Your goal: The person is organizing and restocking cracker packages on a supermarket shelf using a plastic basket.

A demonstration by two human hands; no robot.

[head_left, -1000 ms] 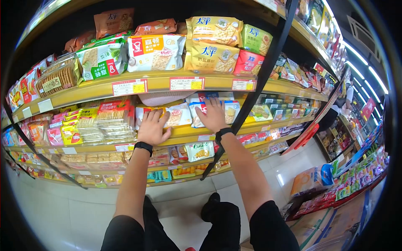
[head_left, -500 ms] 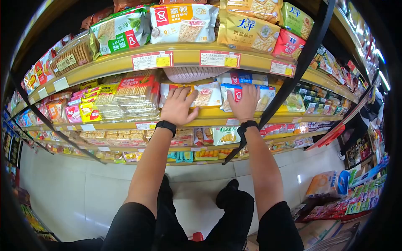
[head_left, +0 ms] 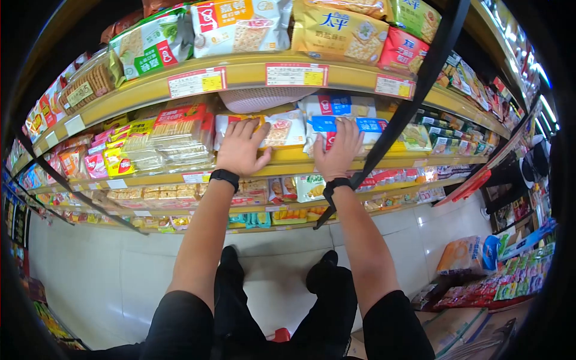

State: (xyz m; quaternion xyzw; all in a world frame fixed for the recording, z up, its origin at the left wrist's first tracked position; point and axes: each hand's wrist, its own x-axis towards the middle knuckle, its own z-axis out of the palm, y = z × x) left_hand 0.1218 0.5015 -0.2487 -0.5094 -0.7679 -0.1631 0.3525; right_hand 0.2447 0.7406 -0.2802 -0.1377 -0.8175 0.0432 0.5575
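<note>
On the middle shelf my left hand (head_left: 240, 150) lies on an orange-and-white cracker pack (head_left: 285, 131), fingers spread and thumb apart. To its right, my right hand (head_left: 338, 151) holds a blue-and-white cracker pack (head_left: 371, 127), fingers over its top and thumb at the left. This pack leans so that its blue edge with a printed code faces up. Right behind it stands another blue-and-white pack (head_left: 355, 105). My palms hide part of both packs in front.
Clear boxes of sandwich crackers (head_left: 180, 129) stand left of my hands. Above, the upper shelf edge (head_left: 246, 75) carries price tags and more cracker bags. A black shelf post (head_left: 414, 99) slants down on the right. A large orange-and-blue bag (head_left: 465, 255) sits low at right.
The right pack has tipped under my right hand, showing its blue edge and uncovering more of the pack behind. My left hand stays on its pack. The whole view has shifted slightly.
</note>
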